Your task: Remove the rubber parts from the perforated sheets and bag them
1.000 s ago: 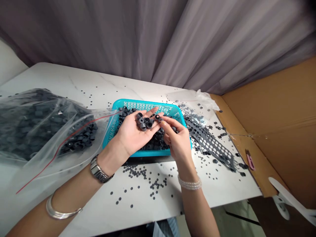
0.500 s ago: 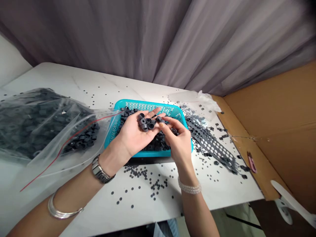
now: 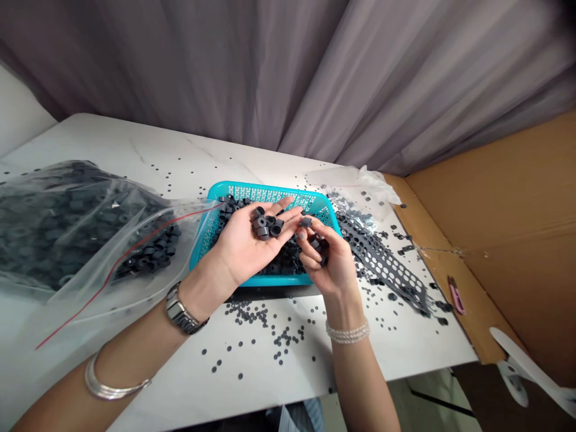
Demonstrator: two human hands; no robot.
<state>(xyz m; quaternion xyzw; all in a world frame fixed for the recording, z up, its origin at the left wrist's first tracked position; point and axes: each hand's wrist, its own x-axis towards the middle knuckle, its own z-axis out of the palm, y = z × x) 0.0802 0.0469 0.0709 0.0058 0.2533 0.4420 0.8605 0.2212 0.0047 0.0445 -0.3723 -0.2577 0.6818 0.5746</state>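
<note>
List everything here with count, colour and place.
table: one, white, centre
curtain: one, grey, background
basket: one, teal, on table
bag: one, clear with red strip, left
hollow pieces: many, dark grey, basket, bag, table
discs: dozens, dark, across table
perforated sheeting: count unclear, dark, beside basket
crumpled plastic: one, whitish, table's far right
cardboard: one, brown, right
small tool: one, pink, on cardboard
cropped object: one, white, lower right
watch: one, silver, left wrist
bangle: one, silver, left forearm
bracelet: one, whitish, right wrist
left hand: one, bare, palm up under hollow pieces
right hand: one, bare, pinching a hollow piece
</note>
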